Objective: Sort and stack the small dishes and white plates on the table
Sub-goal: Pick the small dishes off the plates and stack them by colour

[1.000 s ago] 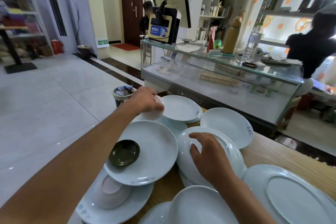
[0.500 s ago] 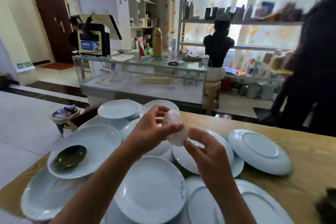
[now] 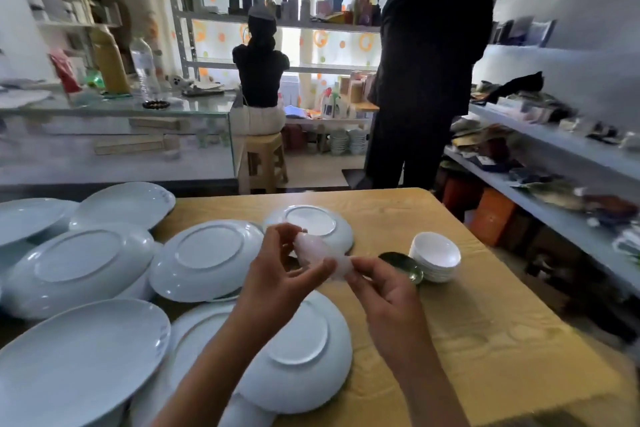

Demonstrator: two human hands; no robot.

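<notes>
Both my hands hold one small white dish (image 3: pixel 320 255) up above the wooden table (image 3: pixel 485 319). My left hand (image 3: pixel 280 270) pinches its left side between thumb and fingers. My right hand (image 3: pixel 384 288) pinches its right edge. To the right stands a stack of small white dishes (image 3: pixel 434 255), with a small dark green dish (image 3: pixel 403 265) leaning against it. Several white plates lie on the left half of the table, most upside down, among them one at the middle (image 3: pixel 207 258), one at the far side (image 3: pixel 311 224) and one under my wrists (image 3: pixel 298 354).
Two people (image 3: pixel 429 55) stand and sit beyond the table with their backs to me. A glass counter (image 3: pixel 114 128) runs at the back left. Shelves of goods (image 3: pixel 554 149) line the right side, close to the table's right edge.
My left hand lifted the small white dish from the far left plates and carried it right. My right hand left the plate it rested on and took hold of the dish too. The view swung right.
</notes>
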